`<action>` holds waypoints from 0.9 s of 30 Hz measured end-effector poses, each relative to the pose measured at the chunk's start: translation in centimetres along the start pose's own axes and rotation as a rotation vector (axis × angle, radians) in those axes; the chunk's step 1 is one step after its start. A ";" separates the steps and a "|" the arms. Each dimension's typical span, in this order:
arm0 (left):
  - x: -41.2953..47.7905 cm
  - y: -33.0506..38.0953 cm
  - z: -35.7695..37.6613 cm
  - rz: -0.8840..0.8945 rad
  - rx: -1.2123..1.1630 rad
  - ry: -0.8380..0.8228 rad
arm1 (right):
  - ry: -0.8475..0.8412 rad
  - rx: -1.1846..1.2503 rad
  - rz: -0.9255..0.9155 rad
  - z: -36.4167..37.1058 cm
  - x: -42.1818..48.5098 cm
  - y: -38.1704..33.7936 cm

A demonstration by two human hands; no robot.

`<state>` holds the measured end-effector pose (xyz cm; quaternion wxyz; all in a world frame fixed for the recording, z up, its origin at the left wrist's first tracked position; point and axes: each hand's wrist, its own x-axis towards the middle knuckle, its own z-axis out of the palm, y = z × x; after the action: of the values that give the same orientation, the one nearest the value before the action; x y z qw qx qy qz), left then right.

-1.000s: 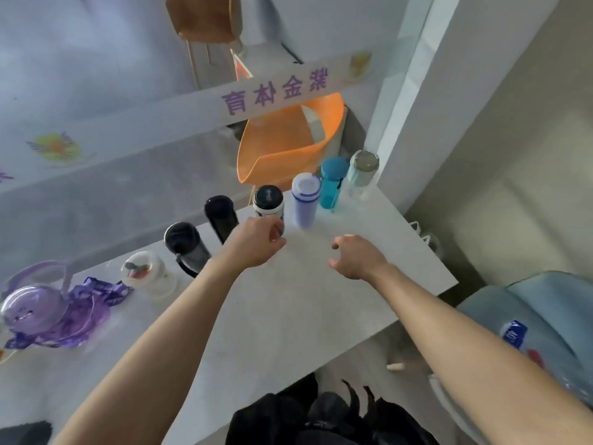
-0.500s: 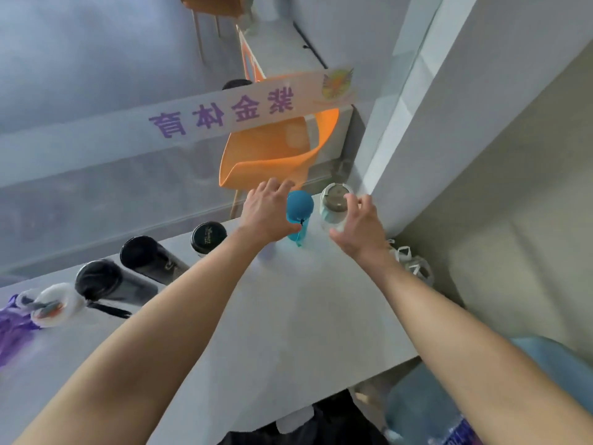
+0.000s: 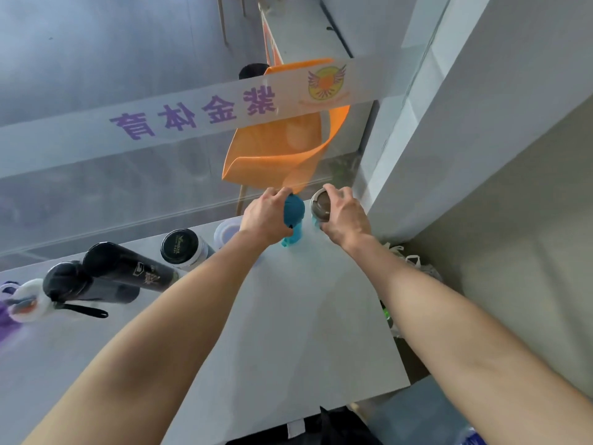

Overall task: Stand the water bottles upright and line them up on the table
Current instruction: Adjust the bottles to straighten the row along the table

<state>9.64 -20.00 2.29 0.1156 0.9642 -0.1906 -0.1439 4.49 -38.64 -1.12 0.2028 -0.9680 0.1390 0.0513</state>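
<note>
Several bottles stand upright in a row along the far edge of the white table point(image 3: 288, 332). My left hand point(image 3: 266, 216) grips the teal bottle point(image 3: 293, 216) near its cap. My right hand point(image 3: 345, 215) is closed around the clear bottle with a grey metal lid point(image 3: 321, 205) at the row's right end. Left of them stand a pale lilac-lidded bottle point(image 3: 226, 232), partly hidden by my left wrist, a black-capped jar bottle point(image 3: 181, 248), two tall black bottles point(image 3: 128, 271) point(image 3: 80, 285) and a white bottle point(image 3: 25, 303).
A glass partition with purple lettering point(image 3: 192, 120) runs right behind the bottles; an orange chair point(image 3: 282, 149) sits beyond it. A wall corner point(image 3: 417, 155) flanks the table's right end. A white bag point(image 3: 414, 264) lies beside the right edge, and something purple point(image 3: 4, 319) at far left.
Both hands reached forward to the right end of the row and closed on the teal and grey-lidded bottles. The camera has tilted more steeply over the table.
</note>
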 end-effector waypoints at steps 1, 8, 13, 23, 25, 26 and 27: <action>0.0 0.5 -0.2 0.002 0.013 -0.008 | -0.011 0.000 -0.005 0.0 0.1 0.1; -1.0 -1.0 -1.8 -0.004 0.139 -0.114 | 0.240 -0.022 -0.131 -1.0 -0.8 -1.2; -3.4 -5.4 -3.2 -0.074 0.329 -0.102 | 0.185 -0.037 -0.490 -1.9 -1.2 -5.5; -3.8 -6.6 -3.4 -0.114 0.078 -0.077 | -0.063 -0.001 -0.391 -0.3 -0.5 -7.8; -3.6 -6.6 -3.4 -0.104 0.063 -0.083 | -0.066 0.016 -0.389 0.1 -0.8 -8.0; -3.5 -6.4 -3.4 -0.100 0.063 -0.086 | -0.066 0.013 -0.391 0.1 -0.9 -8.0; -3.4 -6.4 -3.4 -0.096 0.068 -0.089 | -0.065 0.003 -0.391 0.2 -0.9 -8.0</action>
<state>9.82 -12.30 4.54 0.0673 0.9682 -0.1540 -0.1854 5.91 -31.30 1.84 0.2145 -0.9741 -0.0582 0.0420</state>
